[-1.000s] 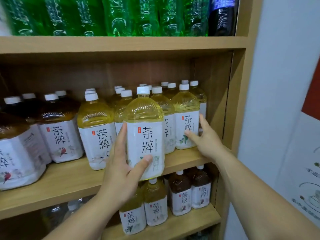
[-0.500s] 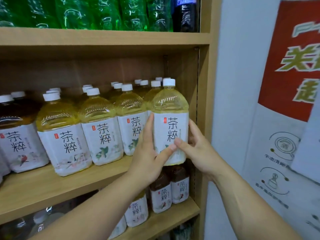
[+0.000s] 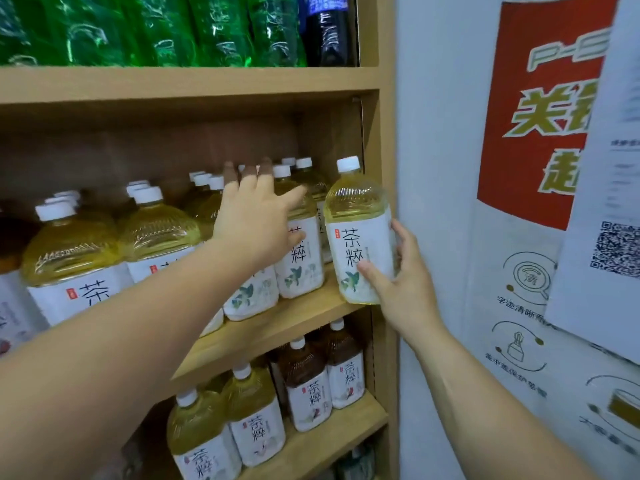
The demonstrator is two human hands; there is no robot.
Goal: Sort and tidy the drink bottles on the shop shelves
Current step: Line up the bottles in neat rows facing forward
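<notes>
A yellow tea bottle (image 3: 356,233) with a white cap and white label stands at the right end of the middle shelf (image 3: 277,327), against the side panel. My right hand (image 3: 398,275) grips its lower label, thumb across the front. My left hand (image 3: 256,216) reaches into the shelf with spread fingers over the tops of the neighbouring yellow tea bottles (image 3: 298,251); whether it touches them I cannot tell. More yellow tea bottles (image 3: 72,258) fill the shelf to the left.
Green bottles (image 3: 156,29) and one dark bottle (image 3: 329,29) stand on the top shelf. The lower shelf (image 3: 322,441) holds smaller yellow and brown tea bottles. A wall with a red poster (image 3: 540,109) and papers is close on the right.
My left hand has let go of the right-end bottle and moved up and left over the neighbouring bottles. My right hand keeps hold of the bottle, now set against the side panel.
</notes>
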